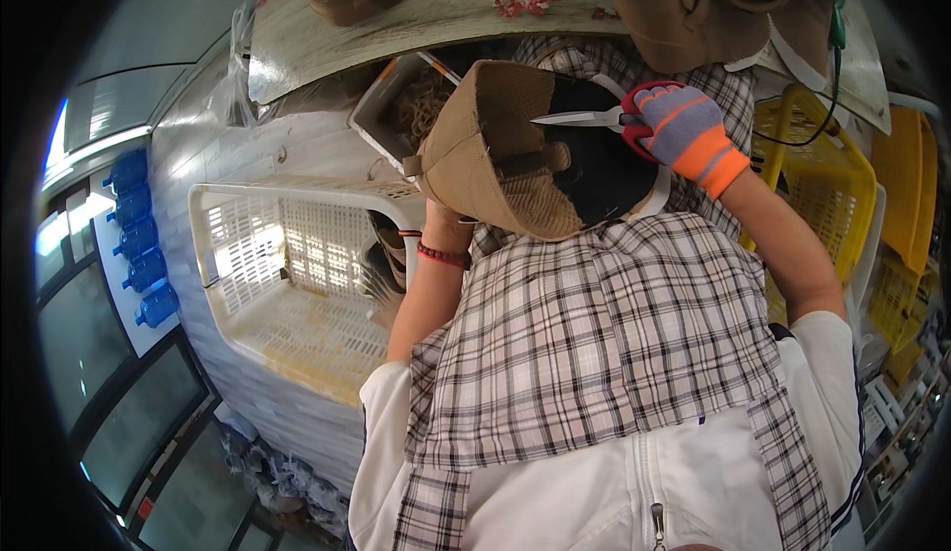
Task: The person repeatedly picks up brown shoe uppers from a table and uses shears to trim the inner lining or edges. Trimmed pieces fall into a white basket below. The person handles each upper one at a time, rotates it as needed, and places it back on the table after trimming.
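A tan boot upper (pixel 461 150) with a black lining is held up in front of me, its opening facing me. My left hand (pixel 446 222) supports it from the left and below, with most of the fingers hidden behind it. My right hand (pixel 686 130), in a grey and orange glove, is closed round the red handles of a pair of scissors (pixel 584 118). The blades point left across the inside of the upper and lie nearly together. I cannot tell whether they touch the lining.
More tan boot uppers (pixel 684 21) rest on the worn tabletop (pixel 446 31) ahead. A white basket (pixel 287 358) with uppers in it stands at left, near a box of brown scraps (pixel 421 105). At right are a yellow crate (pixel 857 204) and a dark cable (pixel 827 125).
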Tool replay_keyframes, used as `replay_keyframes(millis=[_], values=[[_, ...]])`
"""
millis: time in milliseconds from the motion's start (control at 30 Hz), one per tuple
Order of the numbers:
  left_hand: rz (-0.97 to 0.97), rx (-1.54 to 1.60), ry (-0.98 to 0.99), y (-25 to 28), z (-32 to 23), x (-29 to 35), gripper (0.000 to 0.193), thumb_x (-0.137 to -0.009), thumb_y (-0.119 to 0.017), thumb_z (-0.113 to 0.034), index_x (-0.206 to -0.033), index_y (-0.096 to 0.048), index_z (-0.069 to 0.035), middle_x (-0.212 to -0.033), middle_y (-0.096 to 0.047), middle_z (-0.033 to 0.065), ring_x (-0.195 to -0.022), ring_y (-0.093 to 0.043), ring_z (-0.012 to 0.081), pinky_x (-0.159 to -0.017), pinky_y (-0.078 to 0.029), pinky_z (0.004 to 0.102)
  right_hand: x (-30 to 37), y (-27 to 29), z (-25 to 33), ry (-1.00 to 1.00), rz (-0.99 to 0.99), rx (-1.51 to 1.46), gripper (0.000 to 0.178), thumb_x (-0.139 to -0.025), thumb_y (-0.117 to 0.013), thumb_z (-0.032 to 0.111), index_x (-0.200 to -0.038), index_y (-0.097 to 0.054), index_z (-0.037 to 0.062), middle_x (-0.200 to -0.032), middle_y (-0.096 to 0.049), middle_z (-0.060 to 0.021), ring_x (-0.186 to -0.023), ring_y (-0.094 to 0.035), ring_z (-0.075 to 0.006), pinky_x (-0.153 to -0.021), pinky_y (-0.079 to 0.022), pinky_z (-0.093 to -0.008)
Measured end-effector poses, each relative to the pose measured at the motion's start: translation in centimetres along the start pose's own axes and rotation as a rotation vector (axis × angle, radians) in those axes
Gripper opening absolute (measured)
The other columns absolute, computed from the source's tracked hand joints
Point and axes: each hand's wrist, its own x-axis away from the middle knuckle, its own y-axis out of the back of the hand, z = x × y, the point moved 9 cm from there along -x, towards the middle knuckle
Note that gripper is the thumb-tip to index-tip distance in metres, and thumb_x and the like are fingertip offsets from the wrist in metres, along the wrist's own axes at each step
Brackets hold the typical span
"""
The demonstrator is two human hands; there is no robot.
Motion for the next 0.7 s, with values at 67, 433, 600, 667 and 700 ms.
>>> replay_keyframes(millis=[67, 433, 600, 667, 700], values=[[0.037, 0.098, 0.028, 0.2, 0.5, -0.2, 0.045, -0.094, -0.065, -0.024, -0.133, -0.051, -0.006, -0.126, -0.059, 0.004, -0.113, -0.056, 0.0184, -0.09, -0.05, 0.0323, 0.0, 0.8, 0.2, 0.012, -0.032, -0.027, 0.034, -0.074, -0.076, 0.033, -0.098, -0.063, 0.0128, -0.09, -0.064, -0.0068, -0.087, -0.061, -0.0245, -0.074, -0.048, -0.0358], [0.217, 0.078, 0.007, -1.2, 0.5, 0.4, 0.05, -0.097, -0.058, -0.036, -0.137, -0.046, -0.008, -0.133, -0.056, 0.0052, -0.119, -0.054, 0.0214, -0.1, -0.046, 0.0398, -3.9, 4.6, 6.3, 0.205, -0.097, 0.192, 0.037, -0.072, -0.073, 0.027, -0.103, -0.064, 0.007, -0.091, -0.065, -0.0089, -0.088, -0.063, -0.0234, -0.072, -0.048, -0.0348], [0.095, 0.038, 0.064, -1.1, 0.9, -0.1, 0.052, -0.097, -0.057, -0.039, -0.138, -0.046, -0.008, -0.133, -0.056, 0.0071, -0.118, -0.055, 0.0233, -0.1, -0.046, 0.0413, -4.3, 5.3, 6.8, 0.236, -0.206, 0.228, 0.024, -0.077, -0.068, 0.027, -0.093, -0.065, 0.009, -0.085, -0.065, -0.0076, -0.083, -0.064, -0.0239, -0.07, -0.05, -0.0343], [0.028, 0.021, 0.103, -1.2, 0.9, 0.0, 0.053, -0.097, -0.056, -0.04, -0.138, -0.045, -0.008, -0.133, -0.057, 0.0079, -0.118, -0.056, 0.0241, -0.1, -0.046, 0.0418, -4.1, 5.7, 6.7, 0.269, -0.239, 0.214, 0.027, -0.08, -0.069, 0.034, -0.091, -0.065, 0.0095, -0.081, -0.065, -0.0063, -0.08, -0.064, -0.0239, -0.068, -0.051, -0.0347], [-0.017, 0.014, 0.122, -1.2, 0.9, 0.2, 0.054, -0.097, -0.056, -0.041, -0.138, -0.045, -0.007, -0.132, -0.057, 0.0083, -0.118, -0.056, 0.0245, -0.1, -0.046, 0.0421, -4.1, 5.6, 6.5, 0.273, -0.237, 0.196, 0.028, -0.08, -0.069, 0.035, -0.09, -0.065, 0.0096, -0.08, -0.065, -0.0062, -0.078, -0.064, -0.0239, -0.068, -0.051, -0.0349]])
